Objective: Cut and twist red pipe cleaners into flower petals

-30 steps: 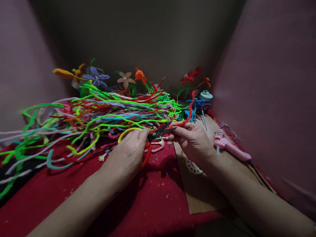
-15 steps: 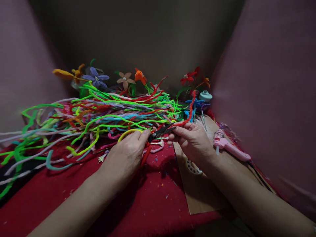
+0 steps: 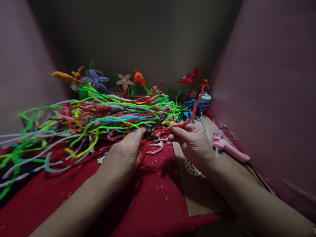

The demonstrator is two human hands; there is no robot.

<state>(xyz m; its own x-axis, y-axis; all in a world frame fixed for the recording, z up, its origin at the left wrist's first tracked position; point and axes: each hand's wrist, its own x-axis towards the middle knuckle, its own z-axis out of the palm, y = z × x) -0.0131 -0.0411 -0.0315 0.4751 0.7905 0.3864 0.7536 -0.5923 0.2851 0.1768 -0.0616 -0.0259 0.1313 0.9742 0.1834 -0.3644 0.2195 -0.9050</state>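
My left hand (image 3: pixel 127 148) is closed around the handles of a pair of scissors (image 3: pixel 156 127) with dark blades and red and yellow grips. The blades point up and to the right, beside a red pipe cleaner (image 3: pixel 192 113). Thumb and fingertips of my right hand (image 3: pixel 194 138) pinch that pipe cleaner. Its long end curves upward to the right, and a shorter end sticks out to the left under the blades. Behind both hands lies a large tangled pile of pipe cleaners (image 3: pixel 116 108) in green, red, lilac, blue and other colours.
Finished pipe-cleaner flowers, such as a purple one (image 3: pixel 95 79) and an orange one (image 3: pixel 140 78), stand along the back. A pink glue gun (image 3: pixel 228 148) lies at the right by a cardboard sheet (image 3: pixel 197 197). Small scraps dot the red cloth (image 3: pixel 153 204).
The scissors have drawn back to the left and tilted more steeply, away from my right fingertips. The red pipe cleaner's upper end has swung right, and its left end now shows.
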